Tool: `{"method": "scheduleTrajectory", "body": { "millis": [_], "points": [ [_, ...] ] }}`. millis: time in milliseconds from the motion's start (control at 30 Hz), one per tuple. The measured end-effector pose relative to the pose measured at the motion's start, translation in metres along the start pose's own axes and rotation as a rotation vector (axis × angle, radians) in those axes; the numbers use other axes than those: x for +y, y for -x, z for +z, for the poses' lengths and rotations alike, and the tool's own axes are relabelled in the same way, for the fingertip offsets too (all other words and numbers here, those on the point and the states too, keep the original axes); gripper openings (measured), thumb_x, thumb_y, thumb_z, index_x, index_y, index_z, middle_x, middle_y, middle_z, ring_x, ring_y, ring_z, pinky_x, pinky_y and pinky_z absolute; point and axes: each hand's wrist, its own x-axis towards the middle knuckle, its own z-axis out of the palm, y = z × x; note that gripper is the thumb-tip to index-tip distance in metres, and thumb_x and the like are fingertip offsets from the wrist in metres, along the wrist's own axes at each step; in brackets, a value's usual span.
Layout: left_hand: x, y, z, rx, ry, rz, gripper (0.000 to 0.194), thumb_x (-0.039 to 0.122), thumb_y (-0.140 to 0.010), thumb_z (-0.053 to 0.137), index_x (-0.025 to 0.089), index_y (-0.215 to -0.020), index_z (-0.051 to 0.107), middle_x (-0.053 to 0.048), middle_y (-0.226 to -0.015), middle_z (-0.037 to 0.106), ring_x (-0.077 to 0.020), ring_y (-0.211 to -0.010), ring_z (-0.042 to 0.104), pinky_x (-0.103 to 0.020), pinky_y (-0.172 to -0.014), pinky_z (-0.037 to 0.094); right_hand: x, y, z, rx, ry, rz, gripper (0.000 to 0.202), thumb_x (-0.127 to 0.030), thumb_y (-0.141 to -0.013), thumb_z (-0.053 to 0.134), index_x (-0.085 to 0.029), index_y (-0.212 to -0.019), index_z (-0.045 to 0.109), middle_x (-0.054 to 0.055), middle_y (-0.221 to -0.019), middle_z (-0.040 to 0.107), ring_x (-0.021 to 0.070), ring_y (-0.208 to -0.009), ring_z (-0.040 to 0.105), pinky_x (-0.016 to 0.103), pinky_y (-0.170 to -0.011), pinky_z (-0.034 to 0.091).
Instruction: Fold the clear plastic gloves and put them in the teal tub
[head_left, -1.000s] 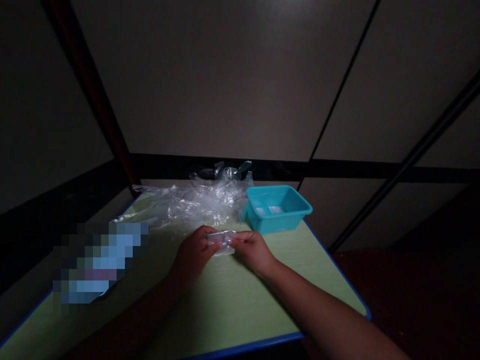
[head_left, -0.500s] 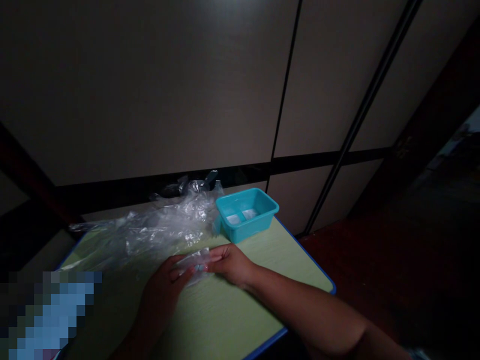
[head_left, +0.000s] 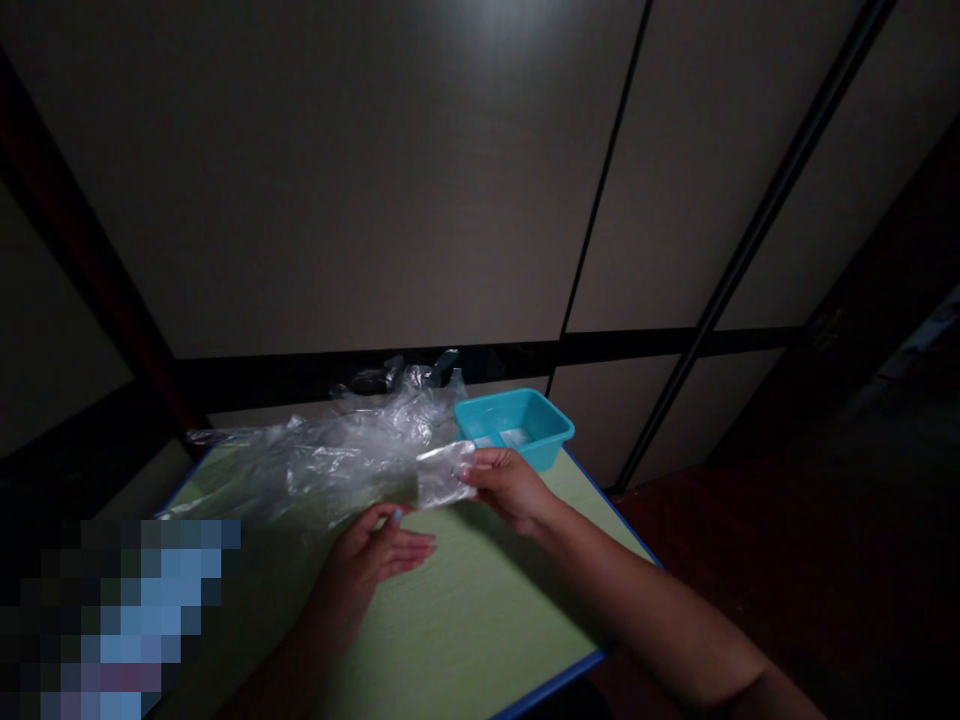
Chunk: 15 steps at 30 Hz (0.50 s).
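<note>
Right hand (head_left: pixel 514 490) in a pinch grip, thumb against fingers, pointing left; bare right forearm (head_left: pixel 637 590) in from lower right. Left hand (head_left: pixel 379 550) nearer the body, apart from right, fingers loosely extended; left forearm (head_left: pixel 307 640) angled up from bottom, shadowed.

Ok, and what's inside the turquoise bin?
Whitish patches show low inside the turquoise bin; I can't tell what they are. Its near side hides part of the bottom.
</note>
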Motion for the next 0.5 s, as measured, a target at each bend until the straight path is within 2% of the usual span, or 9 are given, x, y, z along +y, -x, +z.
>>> {"method": "scheduleTrajectory", "body": {
  "millis": [133,200,267,333,400,433,500],
  "points": [
    [0.000,-0.001,-0.001,-0.023,-0.028,0.003,0.055,0.065,-0.064,0.061,0.018,-0.092,0.051,-0.011,-0.073,0.073,-0.0260,-0.070,0.071,-0.035,-0.067,0.054,-0.055,-0.019,-0.025,0.112,0.155,-0.152,0.026,-0.031,-0.052,0.081,-0.014,-0.067,0.069,0.000,-0.062,0.064,0.0091,-0.055,0.055,0.023,-0.058,0.044],
    [0.001,-0.001,-0.001,-0.020,-0.041,-0.002,0.055,0.065,-0.065,0.060,0.018,-0.091,0.051,-0.011,-0.073,0.073,-0.0247,-0.068,0.071,-0.034,-0.065,0.053,-0.070,-0.036,-0.039,0.197,0.276,-0.144,0.021,-0.027,-0.054,0.080,-0.014,-0.061,0.065,-0.001,-0.056,0.061,0.0095,-0.053,0.054,0.024,-0.056,0.045],
    [0.002,-0.001,0.000,-0.023,-0.054,-0.010,0.053,0.064,-0.066,0.060,0.018,-0.090,0.051,-0.011,-0.074,0.073,-0.0235,-0.067,0.070,-0.032,-0.064,0.053,-0.073,-0.054,-0.053,0.327,0.451,-0.051,0.020,-0.021,-0.055,0.080,-0.014,-0.056,0.061,0.000,-0.053,0.060,0.0105,-0.051,0.055,0.025,-0.055,0.046],
    [0.002,-0.001,0.000,-0.027,-0.062,-0.018,0.052,0.064,-0.067,0.059,0.018,-0.090,0.051,-0.011,-0.074,0.073,-0.0230,-0.067,0.070,-0.031,-0.064,0.052,-0.068,-0.072,-0.062,0.371,0.517,-0.001,0.026,-0.016,-0.054,0.081,-0.014,-0.049,0.055,0.001,-0.048,0.056,0.0125,-0.048,0.054,0.027,-0.050,0.046],
    [0.002,-0.001,0.000,-0.034,-0.064,-0.027,0.052,0.064,-0.066,0.058,0.018,-0.089,0.051,-0.011,-0.073,0.073,-0.0233,-0.067,0.070,-0.032,-0.064,0.052,-0.060,-0.087,-0.068,0.396,0.566,0.029,0.026,-0.016,-0.056,0.081,-0.013,-0.052,0.056,0.002,-0.050,0.057,0.0143,-0.049,0.055,0.027,-0.048,0.046],
    [0.002,-0.001,-0.001,-0.037,-0.064,-0.028,0.053,0.065,-0.066,0.058,0.017,-0.089,0.052,-0.011,-0.073,0.072,-0.0234,-0.067,0.070,-0.032,-0.064,0.052,-0.056,-0.093,-0.070,0.400,0.585,0.039,0.022,-0.018,-0.061,0.080,-0.012,-0.058,0.059,0.003,-0.054,0.059,0.0148,-0.052,0.056,0.028,-0.049,0.047],
    [0.001,-0.002,-0.001,-0.043,-0.061,-0.027,0.053,0.065,-0.067,0.057,0.017,-0.089,0.052,-0.011,-0.073,0.072,-0.0236,-0.067,0.070,-0.033,-0.066,0.052,-0.049,-0.103,-0.071,0.391,0.600,0.017,0.019,-0.027,-0.078,0.068,-0.010,-0.085,0.063,0.006,-0.079,0.064,0.0154,-0.068,0.061,0.029,-0.060,0.051]
  ]
}}
